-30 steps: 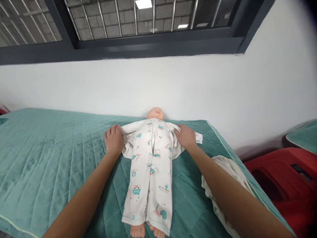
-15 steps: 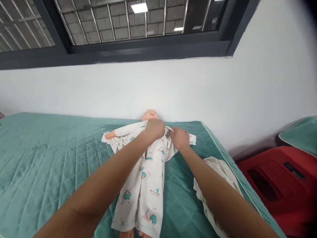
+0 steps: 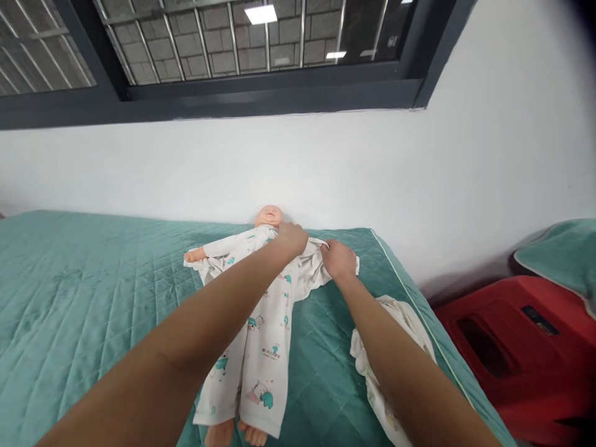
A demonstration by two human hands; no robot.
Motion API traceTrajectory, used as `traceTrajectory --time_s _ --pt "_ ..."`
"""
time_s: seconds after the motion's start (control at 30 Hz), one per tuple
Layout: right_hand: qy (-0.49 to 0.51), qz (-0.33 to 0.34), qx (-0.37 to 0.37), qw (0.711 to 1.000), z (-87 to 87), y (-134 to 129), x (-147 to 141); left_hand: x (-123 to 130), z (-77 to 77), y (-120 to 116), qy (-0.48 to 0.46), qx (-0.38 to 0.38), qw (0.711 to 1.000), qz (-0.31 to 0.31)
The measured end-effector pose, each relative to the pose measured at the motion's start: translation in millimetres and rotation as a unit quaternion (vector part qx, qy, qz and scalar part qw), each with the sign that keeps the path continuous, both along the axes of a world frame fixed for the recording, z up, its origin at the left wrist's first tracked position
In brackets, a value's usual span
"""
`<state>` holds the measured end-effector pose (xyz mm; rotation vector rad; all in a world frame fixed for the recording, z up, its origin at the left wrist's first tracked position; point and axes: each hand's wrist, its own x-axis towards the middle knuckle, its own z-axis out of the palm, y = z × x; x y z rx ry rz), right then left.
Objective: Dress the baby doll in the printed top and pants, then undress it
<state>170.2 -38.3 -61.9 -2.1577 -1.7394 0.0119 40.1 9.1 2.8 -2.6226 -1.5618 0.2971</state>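
A baby doll [image 3: 269,215] lies on its back on the green quilted bed cover, its head against the wall. It wears white pants [image 3: 265,347] with a teal animal print and a white baby shirt [image 3: 311,273]. One doll arm, at the left, is in a sleeve with its hand showing; the other arm is hidden. My left hand [image 3: 292,239] is closed on the shirt at the doll's chest. Beside it, my right hand [image 3: 339,257] pinches the shirt's edge, and the cloth is drawn taut between the two hands.
Right of the doll, a crumpled white printed cloth [image 3: 372,366] lies partly under my right forearm. The green quilted cover [image 3: 93,298] ends at a piped edge on the right. Beyond stands a red plastic stool [image 3: 516,347]. A white wall [image 3: 209,167] and barred window [image 3: 261,87] rise behind.
My left hand has shifted slightly right across the doll's chest, uncovering more of its neck. The shirt edge between my hands is stretched a little longer. The view has moved slightly.
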Motion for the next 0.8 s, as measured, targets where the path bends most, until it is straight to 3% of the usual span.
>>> traceTrajectory --time_s 0.37,0.8 --pt "0.035 0.006 -0.035 0.999 -6.5 5 -1 24 -19.8 1 0.015 -0.042 0.998 -0.033" --pt "0.048 0.008 -0.048 0.998 -2.6 -2 26 9 -4.4 5 0.012 -0.016 0.999 -0.03"
